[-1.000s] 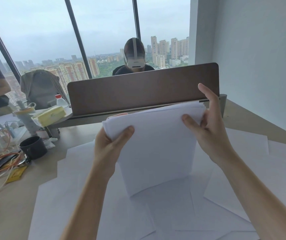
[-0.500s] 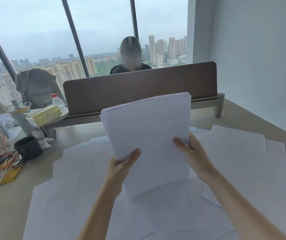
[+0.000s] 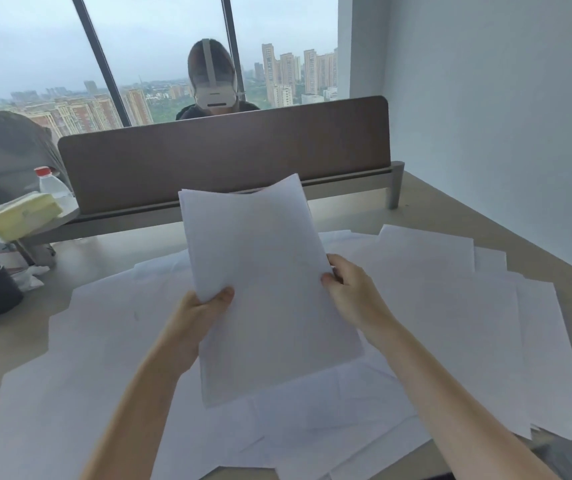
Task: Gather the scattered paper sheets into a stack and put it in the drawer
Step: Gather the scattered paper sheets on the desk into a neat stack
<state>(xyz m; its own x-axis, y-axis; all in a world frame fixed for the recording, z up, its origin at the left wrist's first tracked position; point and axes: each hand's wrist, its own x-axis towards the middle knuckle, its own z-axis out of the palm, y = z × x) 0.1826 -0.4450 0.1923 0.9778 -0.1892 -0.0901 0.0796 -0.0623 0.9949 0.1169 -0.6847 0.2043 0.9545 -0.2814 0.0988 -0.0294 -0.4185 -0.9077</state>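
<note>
1. Left hand (image 3: pixel 198 315) grips left edge of paper stack (image 3: pixel 264 282), thumb on front.
2. Right hand (image 3: pixel 354 292) grips right edge.
3. Stack held upright above loose sheets (image 3: pixel 451 306) spread over desk (image 3: pixel 7 344).

Both forearms are bare with no sleeve in sight, the left hand (image 3: pixel 198 315) and the right hand (image 3: pixel 354 294) wear no gloves, rings or watch, and the visible thumbnails are short and unpainted.

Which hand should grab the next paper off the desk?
Probably right. Both the right hand and left hand grip the stack, but more loose sheets lie beside the right.
</note>
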